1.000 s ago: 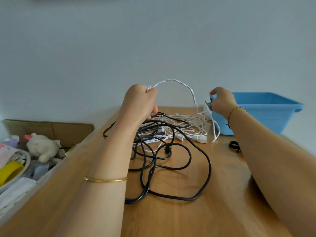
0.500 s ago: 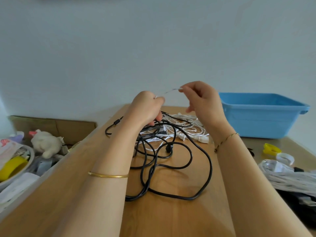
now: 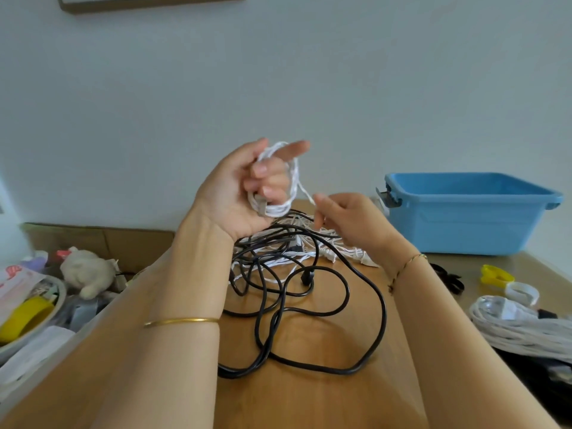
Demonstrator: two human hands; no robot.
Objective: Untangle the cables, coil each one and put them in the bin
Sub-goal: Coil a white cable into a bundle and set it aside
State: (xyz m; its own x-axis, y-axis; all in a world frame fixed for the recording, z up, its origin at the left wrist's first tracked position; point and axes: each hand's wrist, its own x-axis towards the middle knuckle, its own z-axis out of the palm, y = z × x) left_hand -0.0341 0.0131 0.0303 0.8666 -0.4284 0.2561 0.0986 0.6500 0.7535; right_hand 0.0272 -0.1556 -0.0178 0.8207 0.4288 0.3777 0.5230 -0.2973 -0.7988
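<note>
Here the left hand [image 3: 244,187], raised palm-up, clenches several loops of the white cable [image 3: 278,209] wound round its fingers; 1 strand slants down-right to the right hand [image 3: 346,221], which pinches it just beside. The loose remainder lies below both hands, tangled with the black cable [image 3: 356,292]; the blue bin [image 3: 470,218] sits further right.

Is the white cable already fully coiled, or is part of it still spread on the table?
Partly coiled. Loops of the white cable wrap the left hand; the rest lies tangled with the black cable.
</note>
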